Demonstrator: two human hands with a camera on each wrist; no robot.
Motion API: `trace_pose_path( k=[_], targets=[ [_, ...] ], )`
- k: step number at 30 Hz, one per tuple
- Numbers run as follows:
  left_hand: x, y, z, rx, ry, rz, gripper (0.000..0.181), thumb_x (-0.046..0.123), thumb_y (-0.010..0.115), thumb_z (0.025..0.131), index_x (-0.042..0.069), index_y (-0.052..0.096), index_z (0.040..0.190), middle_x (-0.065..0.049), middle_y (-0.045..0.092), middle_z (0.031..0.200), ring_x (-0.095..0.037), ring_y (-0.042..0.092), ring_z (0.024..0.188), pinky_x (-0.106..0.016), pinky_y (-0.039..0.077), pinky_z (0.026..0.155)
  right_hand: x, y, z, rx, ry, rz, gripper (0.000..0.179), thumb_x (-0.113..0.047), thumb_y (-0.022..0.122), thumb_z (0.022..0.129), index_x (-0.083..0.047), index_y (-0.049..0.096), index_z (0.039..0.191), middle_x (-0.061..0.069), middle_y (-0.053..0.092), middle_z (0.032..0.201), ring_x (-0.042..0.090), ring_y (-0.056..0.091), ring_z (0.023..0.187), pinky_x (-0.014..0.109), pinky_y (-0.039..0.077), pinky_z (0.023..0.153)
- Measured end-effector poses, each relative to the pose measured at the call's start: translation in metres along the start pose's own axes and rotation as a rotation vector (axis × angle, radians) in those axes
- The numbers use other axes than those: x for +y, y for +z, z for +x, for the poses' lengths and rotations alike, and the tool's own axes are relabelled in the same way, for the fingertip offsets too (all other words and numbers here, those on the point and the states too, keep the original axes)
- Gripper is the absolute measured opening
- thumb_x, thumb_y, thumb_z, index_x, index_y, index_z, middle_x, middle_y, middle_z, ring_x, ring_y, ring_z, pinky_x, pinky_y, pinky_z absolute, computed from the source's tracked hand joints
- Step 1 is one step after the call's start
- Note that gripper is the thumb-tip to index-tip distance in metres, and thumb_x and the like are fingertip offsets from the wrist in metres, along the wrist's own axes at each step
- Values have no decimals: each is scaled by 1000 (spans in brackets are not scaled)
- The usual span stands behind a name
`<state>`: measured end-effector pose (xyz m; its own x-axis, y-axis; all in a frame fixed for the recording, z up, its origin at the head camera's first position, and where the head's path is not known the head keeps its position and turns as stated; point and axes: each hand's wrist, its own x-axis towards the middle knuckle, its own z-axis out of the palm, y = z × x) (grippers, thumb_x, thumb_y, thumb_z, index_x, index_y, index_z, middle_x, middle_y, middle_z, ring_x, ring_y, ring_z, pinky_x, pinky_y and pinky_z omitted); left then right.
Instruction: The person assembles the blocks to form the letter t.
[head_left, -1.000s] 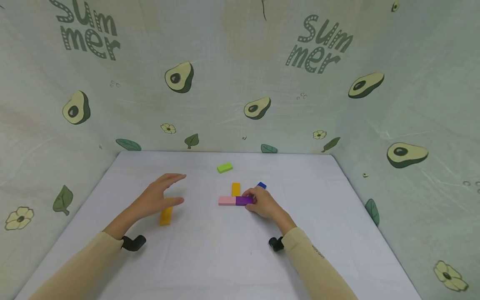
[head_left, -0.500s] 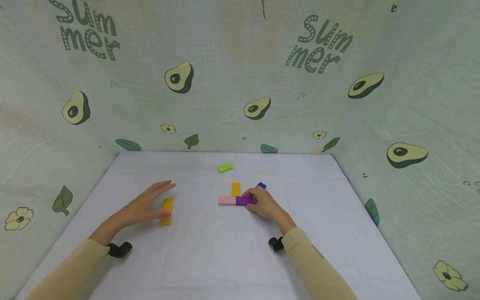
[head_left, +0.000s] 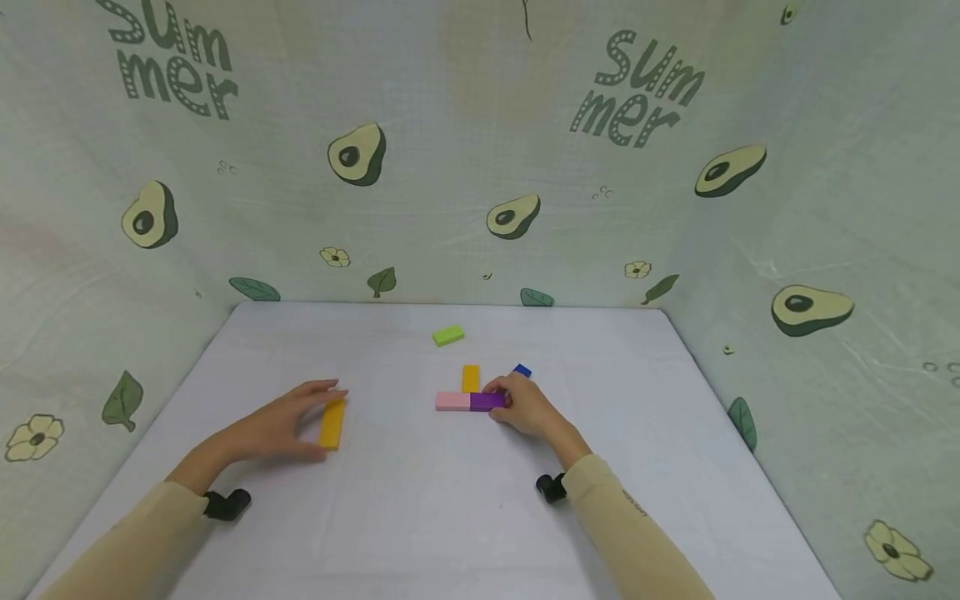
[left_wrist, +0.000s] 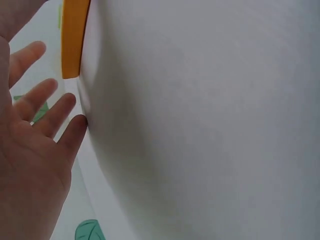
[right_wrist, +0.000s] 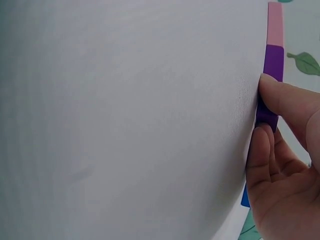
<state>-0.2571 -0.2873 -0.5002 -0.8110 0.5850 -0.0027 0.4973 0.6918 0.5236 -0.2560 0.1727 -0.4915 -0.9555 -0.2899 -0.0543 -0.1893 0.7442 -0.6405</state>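
On the left of the white table, my left hand [head_left: 279, 425] spans an orange block [head_left: 332, 427], thumb by its near end and fingers by its far end. In the left wrist view the fingers are spread, with a gap between several fingertips and the block [left_wrist: 75, 42]; contact by the thumb is unclear. My right hand [head_left: 531, 410] pinches the right end of a purple block [head_left: 486, 402], thumb on the near side. This block lies end to end with a pink block [head_left: 452, 402]. Behind them stands or lies a yellow-orange block [head_left: 470, 378], meeting the row.
A blue block [head_left: 522, 371], partly hidden, lies just behind my right hand. Farther back is a lime green block [head_left: 448, 335]. A printed cloth [head_left: 435, 250] with avocados and leaves walls the white table [head_left: 420, 517] at the back and sides.
My left hand has moved left and toward me, from above the orange block to around its two ends. The right hand has stayed on the purple block.
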Motion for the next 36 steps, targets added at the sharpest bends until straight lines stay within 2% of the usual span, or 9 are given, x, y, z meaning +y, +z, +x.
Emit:
trace_pose_path(
  k=[4, 11, 22, 36],
  targets=[
    [-3, 0, -4, -17, -14, 8, 92, 45, 93, 81, 24, 50, 160, -12, 36, 169, -43, 37, 152, -69, 39, 116, -1, 0, -1, 0, 5, 7, 30, -10, 80, 96, -17, 74, 124, 4, 57, 106, 19, 52, 92, 33, 50, 82],
    [-4, 0, -6, -25, 3, 9, 86, 43, 91, 84, 22, 53, 158, -10, 42, 165, -42, 39, 151, -67, 39, 117, -1, -1, -1, -1, 3, 4, 30, -10, 80, 96, -17, 73, 124, 4, 57, 106, 20, 52, 92, 33, 50, 82],
    [-3, 0, -6, -10, 29, 81, 80, 38, 91, 84, 20, 58, 154, -8, 49, 161, -38, 46, 147, -63, 44, 115, 0, 1, 0, 0, -3, -2, 30, -11, 80, 96, -17, 73, 124, 4, 58, 107, 20, 53, 93, 34, 50, 83],
    [1, 1, -2, 2, 52, 106, 75, 38, 92, 83, 18, 63, 150, -5, 54, 154, -34, 52, 140, -60, 48, 112, 0, 0, -2, 6, 5, 6, 29, -11, 80, 96, -17, 73, 124, 4, 58, 107, 20, 53, 93, 34, 50, 83]
  ],
)
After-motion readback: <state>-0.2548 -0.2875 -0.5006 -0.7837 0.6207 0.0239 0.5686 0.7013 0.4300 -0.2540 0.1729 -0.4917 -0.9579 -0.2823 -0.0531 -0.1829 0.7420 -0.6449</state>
